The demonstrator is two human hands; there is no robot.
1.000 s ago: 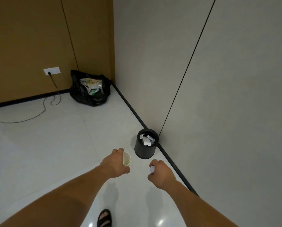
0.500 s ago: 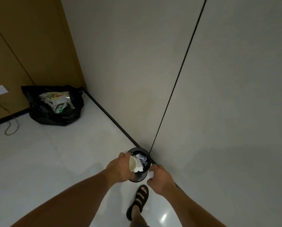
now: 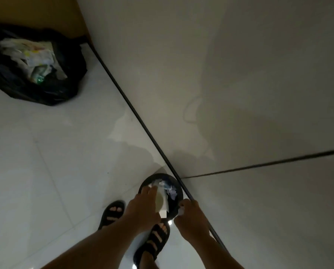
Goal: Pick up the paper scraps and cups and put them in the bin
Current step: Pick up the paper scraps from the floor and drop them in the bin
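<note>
Your left hand [image 3: 143, 209] reaches forward and down over the bin [image 3: 163, 174], its fingers curled round a paper cup [image 3: 160, 203] that lies tipped on its side above the bin's opening, pale inside showing. Your right hand [image 3: 191, 220] hangs at the bin's near right edge, knuckles up, fingers closed into a loose fist with a small white crumpled scrap [image 3: 181, 210] pinched at the fingertips. The bin is round, black and smooth-walled, standing on the floor right against the dark skirting strip [image 3: 131, 105], and holds crumpled white and bluish paper [image 3: 171, 189]. Both forearms are bare. Below them your feet wear black strapped sandals [image 3: 112, 212], one just beside the bin. The floor [image 3: 45, 171] is glossy white tile, the wall [image 3: 240, 74] plain matt grey. A wrinkled black plastic bag [image 3: 69, 61] stuffed with pale rubbish sits well apart, far left
</note>
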